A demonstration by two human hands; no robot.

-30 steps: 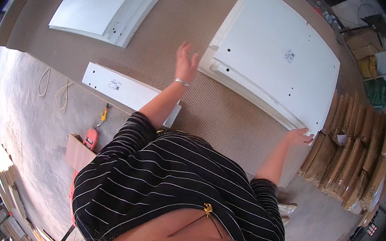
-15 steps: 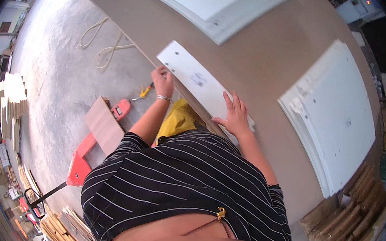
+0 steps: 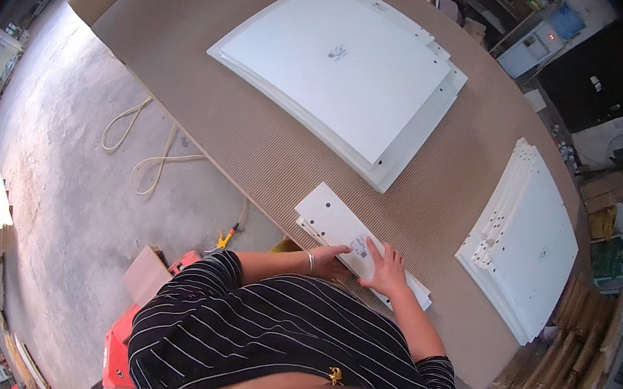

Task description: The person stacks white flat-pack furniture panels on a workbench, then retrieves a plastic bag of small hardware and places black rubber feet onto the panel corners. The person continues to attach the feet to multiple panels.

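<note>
A stack of narrow white panels (image 3: 333, 219) with drilled holes lies at the near edge of the brown corrugated table (image 3: 255, 149). My left hand (image 3: 331, 256), with a bracelet at the wrist, grips the stack's near long edge. My right hand (image 3: 388, 270) rests flat on top of the stack, fingers spread, just right of the left hand. My striped top hides the table edge below the hands.
A large stack of white boards (image 3: 343, 66) lies at the table's far middle, another white stack (image 3: 532, 237) at the right. Cardboard pieces (image 3: 579, 359) stand beyond the right end. On the concrete floor lie a pale rope (image 3: 144, 162) and a red pallet jack (image 3: 124, 339).
My right hand left the large board stack and came onto the narrow panels. Both hands have drawn close together on the narrow stack, and the view has swung toward the table's middle.
</note>
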